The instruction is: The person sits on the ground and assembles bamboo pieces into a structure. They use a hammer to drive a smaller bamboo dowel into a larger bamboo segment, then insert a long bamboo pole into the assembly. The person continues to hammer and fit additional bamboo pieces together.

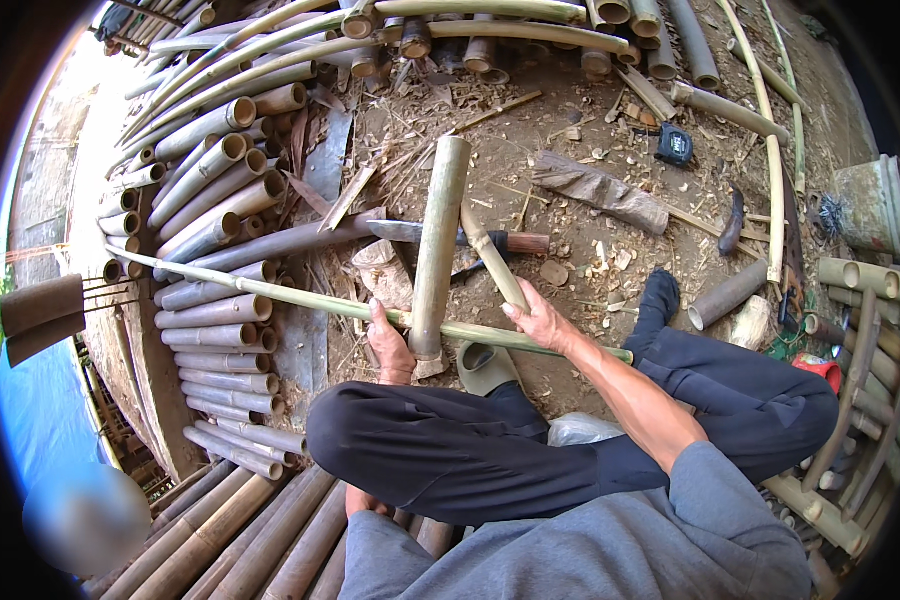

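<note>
A long, thin green bamboo pole [300, 295] runs across in front of my knees. My left hand [391, 350] is closed around it, thumb up, beside a thick bamboo tube [442, 215]. That tube crosses the pole; whether the pole passes through or behind it I cannot tell. My right hand [545, 318] grips the lower end of a short, slim bamboo stick [485, 245], just above the pole's right part. The stick's upper end leans toward the tube. Behind the tube lies a knife-like blade [395, 231] with a reddish-brown handle [527, 243].
Stacked bamboo tubes [215, 312] line the left, with more at the back. A tape measure [674, 146], a curved dark sheath-like piece [732, 222] and a crumpled brown cloth-like strip [600, 190] lie on the chip-strewn ground. A grey bucket [873, 207] stands right.
</note>
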Motion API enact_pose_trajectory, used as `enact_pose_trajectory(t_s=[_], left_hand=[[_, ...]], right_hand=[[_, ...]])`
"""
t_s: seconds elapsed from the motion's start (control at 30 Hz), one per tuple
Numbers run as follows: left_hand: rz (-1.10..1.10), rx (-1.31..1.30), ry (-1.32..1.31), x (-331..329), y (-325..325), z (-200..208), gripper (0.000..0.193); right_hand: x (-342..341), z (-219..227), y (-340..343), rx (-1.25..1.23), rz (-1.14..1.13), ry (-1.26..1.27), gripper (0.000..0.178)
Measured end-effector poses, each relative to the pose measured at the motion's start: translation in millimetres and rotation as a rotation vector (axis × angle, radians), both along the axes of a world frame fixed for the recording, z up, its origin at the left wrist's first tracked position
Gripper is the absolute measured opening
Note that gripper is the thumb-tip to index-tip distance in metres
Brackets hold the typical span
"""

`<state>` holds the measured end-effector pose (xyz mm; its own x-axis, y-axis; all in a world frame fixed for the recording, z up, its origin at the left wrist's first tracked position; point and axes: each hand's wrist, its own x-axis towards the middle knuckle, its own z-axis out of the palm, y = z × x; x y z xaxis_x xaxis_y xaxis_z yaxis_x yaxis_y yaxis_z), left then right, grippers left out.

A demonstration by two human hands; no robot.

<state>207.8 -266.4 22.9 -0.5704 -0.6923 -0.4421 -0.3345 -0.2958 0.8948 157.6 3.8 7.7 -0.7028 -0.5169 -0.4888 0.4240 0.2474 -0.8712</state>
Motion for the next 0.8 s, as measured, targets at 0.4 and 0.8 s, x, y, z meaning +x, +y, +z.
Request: enact_pose_trajectory(t_s=[0.4, 0.8], left_hand=[[0.102, 0.280, 0.245, 4, -7, -26, 0.034], [-0.308, -0.121, -0.103, 44, -22, -49, 0.067]], right_hand=[[20, 11, 8, 0.075, 0.025, 0.360, 0.072], [57, 10, -2, 0.182, 0.073, 0.914, 0.068]])
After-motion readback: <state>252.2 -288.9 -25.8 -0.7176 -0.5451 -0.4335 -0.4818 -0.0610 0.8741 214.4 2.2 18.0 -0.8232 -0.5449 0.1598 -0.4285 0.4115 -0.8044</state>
